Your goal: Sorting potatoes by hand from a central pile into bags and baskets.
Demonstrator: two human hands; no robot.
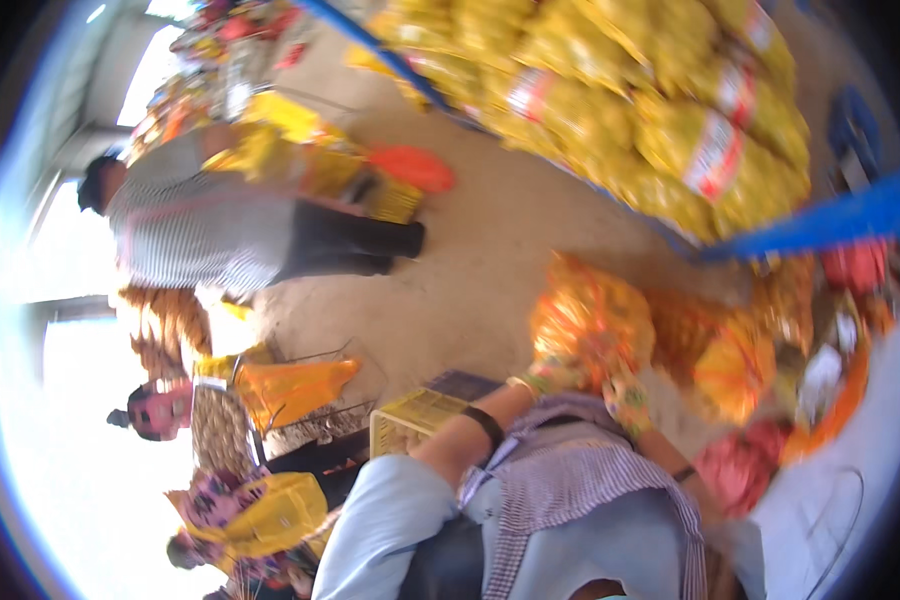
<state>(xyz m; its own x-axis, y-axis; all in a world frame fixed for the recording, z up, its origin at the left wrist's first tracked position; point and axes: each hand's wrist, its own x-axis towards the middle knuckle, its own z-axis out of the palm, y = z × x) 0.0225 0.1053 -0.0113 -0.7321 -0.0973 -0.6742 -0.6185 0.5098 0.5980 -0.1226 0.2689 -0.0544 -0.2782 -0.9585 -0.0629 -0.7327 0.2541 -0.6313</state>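
Note:
A full orange mesh bag stands on the floor right before me, its near end gathered in red and orange folds. My left hand, in a patterned glove, grips the bag's near left side. On the near right side, my right hand, gloved alike, holds the bag close to its gathered part. The fingertips of both hands are blurred and partly hidden in the mesh. What fills the bag cannot be made out clearly. A checked cloth apron hangs over my lap just below the hands.
Yellow mesh sacks are stacked within a blue metal frame. More orange sacks stand to the right, near a pink bag. A yellow plastic crate is at my left. Other people, including a standing person, are on the left.

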